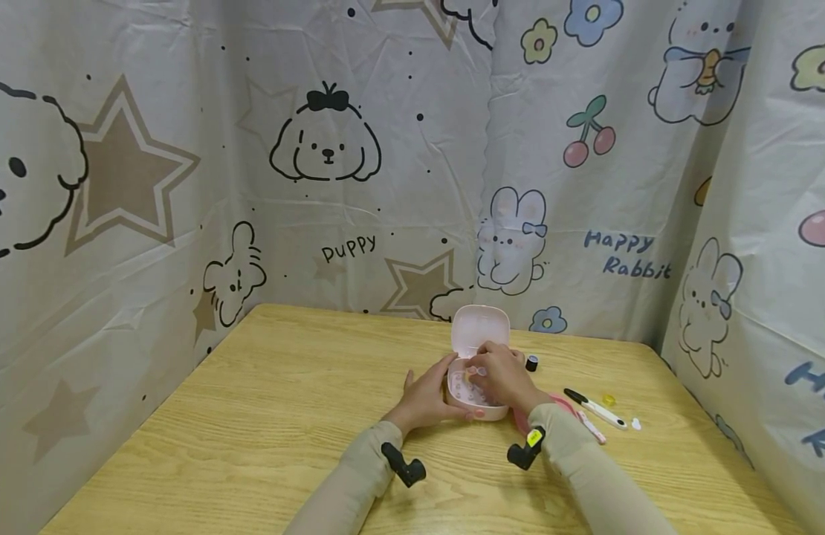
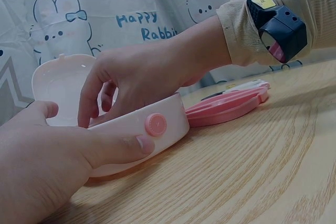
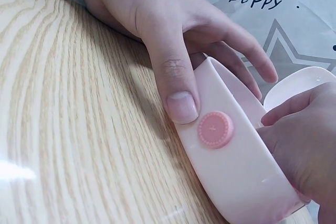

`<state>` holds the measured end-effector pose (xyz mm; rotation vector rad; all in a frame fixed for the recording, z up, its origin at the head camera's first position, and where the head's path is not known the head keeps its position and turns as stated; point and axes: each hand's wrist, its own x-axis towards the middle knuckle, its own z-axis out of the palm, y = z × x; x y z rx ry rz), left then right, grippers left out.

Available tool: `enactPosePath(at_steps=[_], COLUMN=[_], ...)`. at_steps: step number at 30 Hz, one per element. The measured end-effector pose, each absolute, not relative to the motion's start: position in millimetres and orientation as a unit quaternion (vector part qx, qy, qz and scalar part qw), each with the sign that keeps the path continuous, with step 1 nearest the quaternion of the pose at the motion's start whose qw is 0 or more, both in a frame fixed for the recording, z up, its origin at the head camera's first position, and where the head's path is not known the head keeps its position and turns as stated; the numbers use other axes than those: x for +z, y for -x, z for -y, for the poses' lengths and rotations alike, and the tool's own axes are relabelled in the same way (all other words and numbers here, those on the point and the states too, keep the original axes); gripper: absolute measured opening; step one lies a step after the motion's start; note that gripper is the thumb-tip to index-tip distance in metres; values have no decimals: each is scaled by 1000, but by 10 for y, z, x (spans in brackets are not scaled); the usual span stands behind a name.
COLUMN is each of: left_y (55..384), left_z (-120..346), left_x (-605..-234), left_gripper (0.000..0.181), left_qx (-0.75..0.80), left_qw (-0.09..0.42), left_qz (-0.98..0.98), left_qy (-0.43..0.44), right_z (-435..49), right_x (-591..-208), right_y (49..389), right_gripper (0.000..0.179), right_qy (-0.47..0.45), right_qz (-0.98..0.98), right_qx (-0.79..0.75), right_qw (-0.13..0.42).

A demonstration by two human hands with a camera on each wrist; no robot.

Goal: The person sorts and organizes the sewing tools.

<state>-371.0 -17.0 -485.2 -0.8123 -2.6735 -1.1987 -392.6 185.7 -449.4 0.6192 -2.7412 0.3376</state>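
A small pale pink box (image 1: pixel 496 414) stands on the table with its rounded lid (image 1: pixel 481 331) raised at the back. A round pink button (image 3: pixel 216 129) sits on its front wall. My left hand (image 1: pixel 422 399) grips the box from the left, thumb on the front wall beside the button and the other fingers toward the far side. From the right, my right hand (image 1: pixel 509 377) reaches over the rim, its bent fingers down inside the box. The box walls and the hand hide those fingertips in the wrist views, so I cannot tell whether they pinch anything.
Right of the box lie a pink object (image 2: pixel 231 107), partly under my right forearm, a pink-and-white stick (image 1: pixel 591 428), a black-and-white pen-like tool (image 1: pixel 596 409), a small yellow piece (image 1: pixel 609 400) and a white piece (image 1: pixel 636 423). A small dark cylinder (image 1: pixel 532 363) stands behind. Printed curtains surround the table.
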Motion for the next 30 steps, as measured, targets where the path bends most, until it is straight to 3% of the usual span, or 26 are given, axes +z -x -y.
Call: enactPosePath(at_steps=[30], left_y=[3735], left_z=[166], left_x=[-4890], left_gripper=[114], left_qx=[-402], left_qw=[53], left_qz=[875], left_qy=[265], right_z=[-1942], right_x=[-4394], right_y=[3876], right_gripper=[23], right_qy=[-230], right_qz=[950], right_qx=[127], right_qw=[168])
